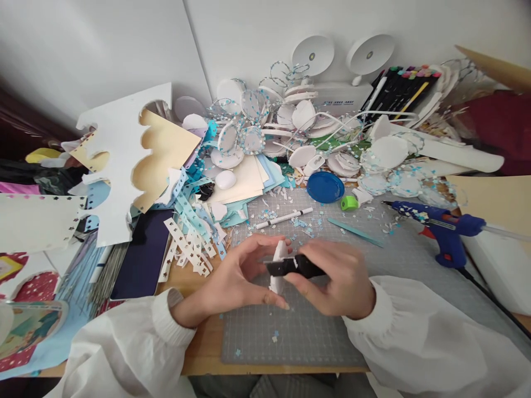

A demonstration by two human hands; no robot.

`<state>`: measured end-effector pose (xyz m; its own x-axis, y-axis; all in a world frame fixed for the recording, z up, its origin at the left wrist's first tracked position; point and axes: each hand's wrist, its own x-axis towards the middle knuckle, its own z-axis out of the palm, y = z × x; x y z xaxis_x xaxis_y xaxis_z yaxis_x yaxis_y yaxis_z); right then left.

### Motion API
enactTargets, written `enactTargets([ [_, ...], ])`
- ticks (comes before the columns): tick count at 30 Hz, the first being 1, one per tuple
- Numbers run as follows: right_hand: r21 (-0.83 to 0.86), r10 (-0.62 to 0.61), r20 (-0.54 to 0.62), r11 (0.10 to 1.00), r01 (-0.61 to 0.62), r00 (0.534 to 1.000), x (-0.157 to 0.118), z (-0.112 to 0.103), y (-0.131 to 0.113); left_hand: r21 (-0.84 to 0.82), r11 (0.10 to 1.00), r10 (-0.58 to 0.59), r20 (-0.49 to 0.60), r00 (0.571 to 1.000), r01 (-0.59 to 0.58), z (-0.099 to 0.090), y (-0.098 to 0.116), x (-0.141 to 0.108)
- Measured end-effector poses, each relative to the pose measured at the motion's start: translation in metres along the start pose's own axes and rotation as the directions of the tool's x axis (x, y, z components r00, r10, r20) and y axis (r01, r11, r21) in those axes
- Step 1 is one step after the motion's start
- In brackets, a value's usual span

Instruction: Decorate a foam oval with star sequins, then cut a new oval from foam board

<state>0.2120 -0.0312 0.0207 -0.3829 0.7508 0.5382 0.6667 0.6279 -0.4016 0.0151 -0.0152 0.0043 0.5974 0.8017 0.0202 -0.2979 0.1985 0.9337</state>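
Between the thumb and fingers of my left hand (234, 276) stands a small white foam piece (278, 283), held on edge above the grey cutting mat (290, 342). My right hand (338, 273) is closed around a black utility knife (305, 266). The knife lies across the foam piece and points left; whether its blade touches the foam I cannot tell. Just beyond both hands, a white pen (284, 218) rests on the mat. Tiny blue and white paper stars (276, 335) are scattered around.
A blue glue gun (450, 226) lies at right, its cord trailing down. White foam discs (390, 152) wound with starry wire pile up at the back. A blue lid (326, 187), a green tape roll (349, 203), punched paper strips (188, 243) and a dark phone (143, 254) surround the work area.
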Motion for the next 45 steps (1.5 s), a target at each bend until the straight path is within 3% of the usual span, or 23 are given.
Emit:
enactTargets([
  [12,-0.019,0.004,0.004,1.000,-0.004,1.000,0.000,0.001,0.005,-0.041,0.999,-0.022,-0.020,1.000,0.021,-0.002,-0.003,0.001],
  [17,-0.114,0.203,-0.114,0.970,-0.216,0.972,0.002,0.001,0.015,-0.093,0.996,-0.016,-0.003,1.000,0.016,-0.004,-0.004,0.001],
  [19,-0.077,0.225,-0.120,0.969,-0.235,0.967,0.003,0.002,0.013,-0.121,0.991,-0.058,0.032,0.998,0.062,-0.004,-0.001,0.001],
  [27,0.117,-0.015,-0.030,0.993,0.018,0.999,-0.001,0.002,0.000,-0.066,0.963,-0.247,0.183,0.952,0.262,-0.008,0.013,0.003],
  [32,0.124,-0.031,-0.072,0.991,0.039,0.997,-0.003,0.001,0.002,-0.029,0.969,-0.230,0.257,0.939,0.245,-0.011,0.012,0.004],
  [37,0.083,-0.053,-0.088,0.995,0.060,0.995,-0.004,0.000,0.002,-0.062,0.959,-0.254,0.233,0.939,0.275,-0.010,0.014,0.005],
  [42,0.054,0.089,-0.150,0.995,-0.081,0.985,-0.004,0.001,0.008,-0.106,0.939,-0.289,0.278,0.916,0.328,-0.010,0.012,0.003],
  [45,0.003,0.217,-0.248,0.975,-0.223,0.944,-0.003,0.002,0.012,-0.182,0.943,-0.229,0.259,0.938,0.280,-0.009,0.010,0.003],
])
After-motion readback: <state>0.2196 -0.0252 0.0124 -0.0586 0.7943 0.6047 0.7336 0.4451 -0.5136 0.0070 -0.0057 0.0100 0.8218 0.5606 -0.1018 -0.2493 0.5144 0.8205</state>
